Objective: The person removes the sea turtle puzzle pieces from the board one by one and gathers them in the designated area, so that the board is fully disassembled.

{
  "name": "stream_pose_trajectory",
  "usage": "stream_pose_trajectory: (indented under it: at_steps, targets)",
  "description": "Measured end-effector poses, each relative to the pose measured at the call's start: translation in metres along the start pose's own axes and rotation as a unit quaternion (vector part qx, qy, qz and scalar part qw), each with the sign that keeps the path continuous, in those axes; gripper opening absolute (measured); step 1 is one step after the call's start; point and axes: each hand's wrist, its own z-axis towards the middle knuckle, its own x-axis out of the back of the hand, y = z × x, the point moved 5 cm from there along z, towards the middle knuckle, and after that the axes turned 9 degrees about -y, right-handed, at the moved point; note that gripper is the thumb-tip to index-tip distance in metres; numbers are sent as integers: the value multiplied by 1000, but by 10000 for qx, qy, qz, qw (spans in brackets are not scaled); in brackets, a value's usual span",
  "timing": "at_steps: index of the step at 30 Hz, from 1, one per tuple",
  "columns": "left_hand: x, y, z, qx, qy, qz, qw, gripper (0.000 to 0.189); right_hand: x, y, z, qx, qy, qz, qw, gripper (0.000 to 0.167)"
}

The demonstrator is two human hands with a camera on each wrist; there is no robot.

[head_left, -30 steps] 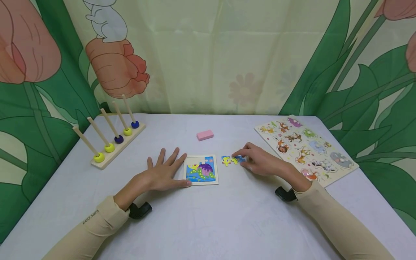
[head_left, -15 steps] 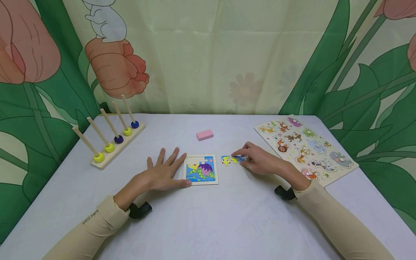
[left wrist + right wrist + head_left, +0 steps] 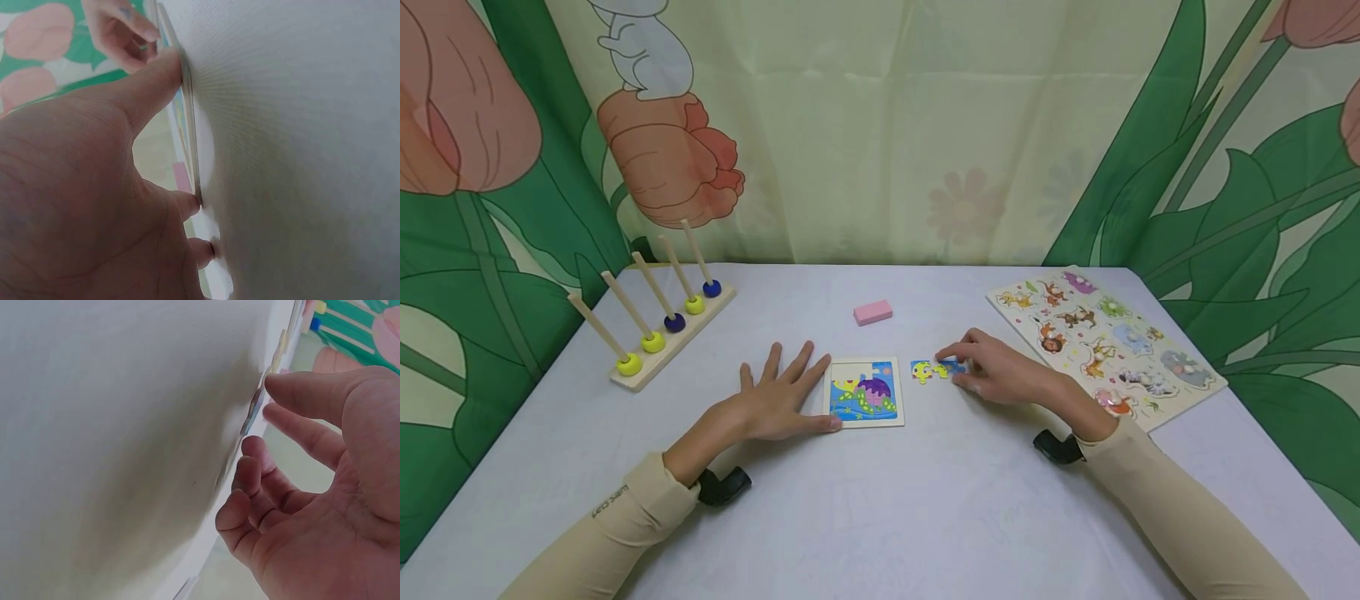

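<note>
My left hand (image 3: 771, 404) lies spread beside a small framed jigsaw puzzle (image 3: 901, 400). Its thumb rests on the frame's lower left corner, and the index fingertip touches the upper left corner. Within the frame is a purple-shelled turtle on blue, with bare cream-coloured board at the upper left. Right of the frame, my right hand (image 3: 1003, 367) pinches a yellow-and-blue puzzle piece (image 3: 942, 372) on the table between thumb and index finger, partly hiding it. Against that piece's left side lies another puzzle piece (image 3: 920, 369) with a yellow head. The right wrist view shows the remaining fingers (image 3: 234, 512) curled loosely.
At the left stands a wooden peg rack (image 3: 673, 337) with yellow and dark blue beads. Behind the frame lies a pink block (image 3: 872, 312). An animal puzzle board (image 3: 1180, 402) sits at the right, close to my right forearm. A printed curtain (image 3: 865, 167) borders the table.
</note>
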Motion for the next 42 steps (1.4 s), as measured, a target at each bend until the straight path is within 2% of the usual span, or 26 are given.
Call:
stream_pose_trajectory:
  at_steps: [10, 28, 35, 42]
  targets:
    - [0, 0, 0, 3, -31, -24, 10000, 112, -3, -12, 11, 187, 127, 10, 9997, 35]
    - [1, 3, -1, 52, -10, 26, 10000, 114, -19, -52, 41, 423, -178, -50, 9989, 32]
    - [-1, -1, 4, 42, -3, 44, 10000, 115, -22, -63, 46, 580, -169, -109, 9981, 28]
    - [0, 0, 1, 32, 28, 2, 10000, 112, -25, -69, 52, 564, -285, -217, 9978, 30]
